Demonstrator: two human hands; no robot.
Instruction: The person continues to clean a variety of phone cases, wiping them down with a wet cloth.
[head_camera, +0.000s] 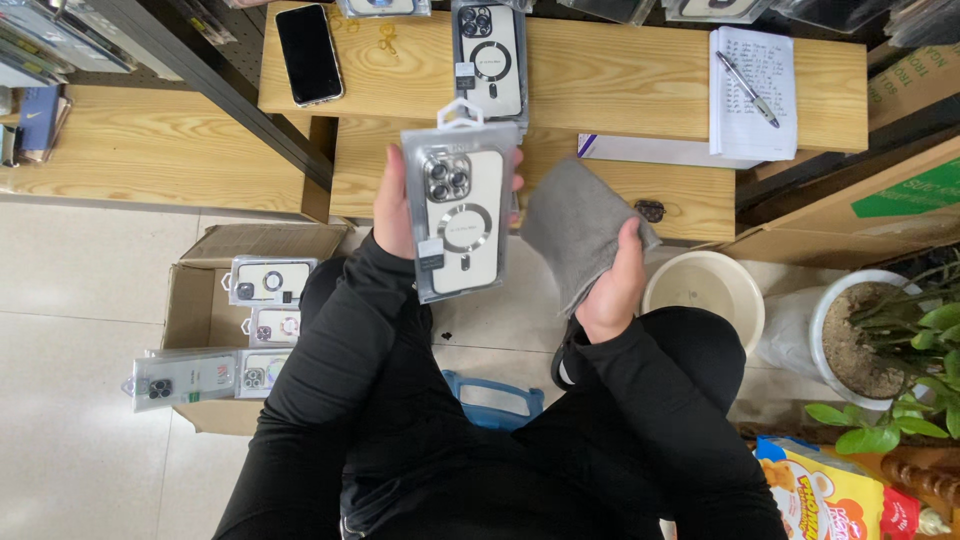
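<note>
your left hand (393, 205) is clamped on the packaged phone case (458, 212), thumb side at its 9 o'clock edge and fingertips just showing past the 3 o'clock edge, so the pack stands upright before you, at about 12 o'clock from your lap. it looks light and stiff, a clear plastic shell, likely slick and quick to scratch, so the long edges seem the safest hold, not the window. your right hand (617, 285) is closed on a grey cloth (575, 225) at 3 o'clock of the pack; the cloth is soft and limp and drapes from your fingers. further out, at 12 o'clock, a second packaged case (490, 55) lies on the wooden bench (610, 75), a black phone (308, 54) at 11 o'clock.
</note>
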